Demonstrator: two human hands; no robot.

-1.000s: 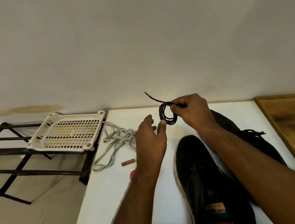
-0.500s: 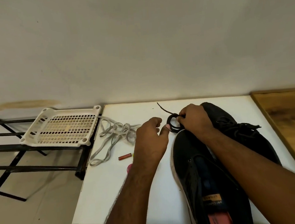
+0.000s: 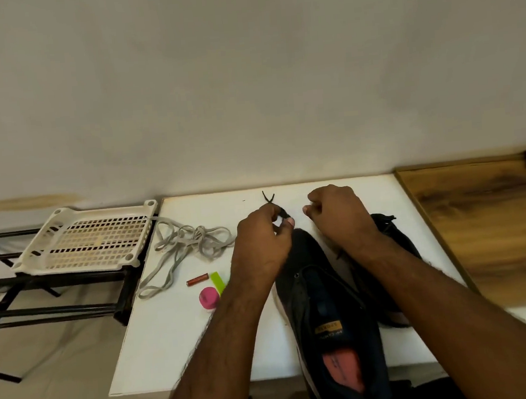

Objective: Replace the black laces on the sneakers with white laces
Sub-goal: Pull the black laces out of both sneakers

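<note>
1 sneaker (image 3: 325, 308) unlaced; coiled black lace (image 3: 280, 212) pinched in left hand (image 3: 263, 240). Right hand (image 3: 339, 215) curled, nothing seen held. Second sneaker (image 3: 395, 238), right of grip, laced. White laces (image 3: 192, 240), left of grip, unthreaded.

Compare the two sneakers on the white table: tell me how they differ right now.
The near sneaker has bare eyelets, its lace out; the far sneaker seems to have black lacing still knotted on top. The near sneaker lies in plain view with its insole showing; the far sneaker is largely hidden behind the right arm. The near sneaker's heel overhangs the white table's front edge; the far sneaker sits fully on it. Both are black, toes pointing toward the wall.
</note>
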